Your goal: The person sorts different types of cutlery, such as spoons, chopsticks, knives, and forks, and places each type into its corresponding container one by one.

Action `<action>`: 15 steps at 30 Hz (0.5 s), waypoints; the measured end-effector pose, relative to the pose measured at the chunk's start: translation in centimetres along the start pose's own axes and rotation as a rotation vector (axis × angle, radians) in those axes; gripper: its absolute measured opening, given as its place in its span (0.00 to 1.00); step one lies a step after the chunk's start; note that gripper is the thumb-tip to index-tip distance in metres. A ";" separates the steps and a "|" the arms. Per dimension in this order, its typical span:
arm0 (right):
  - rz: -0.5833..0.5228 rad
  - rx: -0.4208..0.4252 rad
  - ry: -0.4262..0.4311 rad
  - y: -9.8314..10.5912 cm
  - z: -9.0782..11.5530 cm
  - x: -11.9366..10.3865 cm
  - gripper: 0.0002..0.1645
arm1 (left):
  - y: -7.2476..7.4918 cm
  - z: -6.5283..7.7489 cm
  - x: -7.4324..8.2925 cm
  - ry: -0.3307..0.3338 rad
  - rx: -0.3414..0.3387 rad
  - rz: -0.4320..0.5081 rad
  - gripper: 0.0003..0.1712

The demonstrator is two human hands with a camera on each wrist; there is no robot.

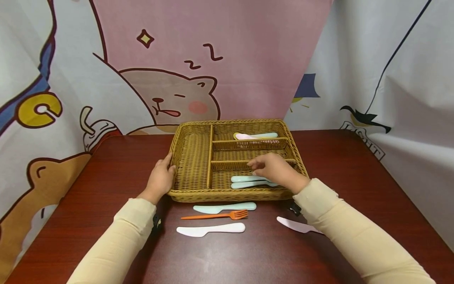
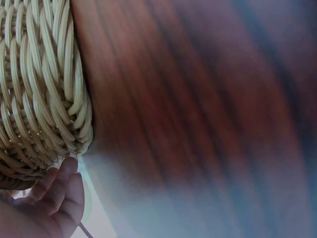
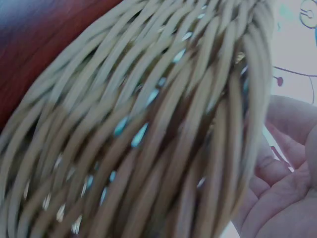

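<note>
Fingers loosely bent, ungripped on right hand (image 1: 274,167); left hand (image 1: 160,178) relaxed against wicker tray's (image 1: 227,196) 9 o'clock wall. White knife (image 1: 216,228) at tray's 7 o'clock, then orange fork (image 1: 221,215); inside, two mint utensils (image 1: 248,179) at 5, pale utensils (image 1: 248,137) at 1.

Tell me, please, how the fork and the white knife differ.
The fork is orange, the white knife white. The fork's tines point right in the head view; the white knife's blade points left. The fork's handle looks slimmer than the white knife's. Both lie on the table.
</note>
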State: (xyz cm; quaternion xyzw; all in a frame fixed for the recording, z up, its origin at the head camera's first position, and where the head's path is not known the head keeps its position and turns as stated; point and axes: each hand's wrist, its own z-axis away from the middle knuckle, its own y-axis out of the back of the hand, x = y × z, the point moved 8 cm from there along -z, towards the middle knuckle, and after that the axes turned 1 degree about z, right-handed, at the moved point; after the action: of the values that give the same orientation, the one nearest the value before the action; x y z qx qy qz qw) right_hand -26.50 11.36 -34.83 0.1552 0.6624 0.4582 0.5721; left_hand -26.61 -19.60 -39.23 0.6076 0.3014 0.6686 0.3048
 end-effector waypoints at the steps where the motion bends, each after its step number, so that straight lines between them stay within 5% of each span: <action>1: -0.006 0.012 0.000 0.1 0.1 -0.1 0.18 | 0.0 0.0 0.0 -0.001 -0.001 0.000 0.33; 15: -0.082 0.120 0.045 -0.2 1.8 -2.6 0.16 | 0.1 0.1 0.3 -0.008 -0.014 -0.012 0.33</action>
State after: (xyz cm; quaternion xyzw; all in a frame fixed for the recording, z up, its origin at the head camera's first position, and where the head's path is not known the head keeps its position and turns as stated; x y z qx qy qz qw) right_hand -24.06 10.08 -33.23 0.1515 0.7071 0.3971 0.5651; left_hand -26.50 -19.47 -38.97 0.6065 0.2991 0.6663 0.3142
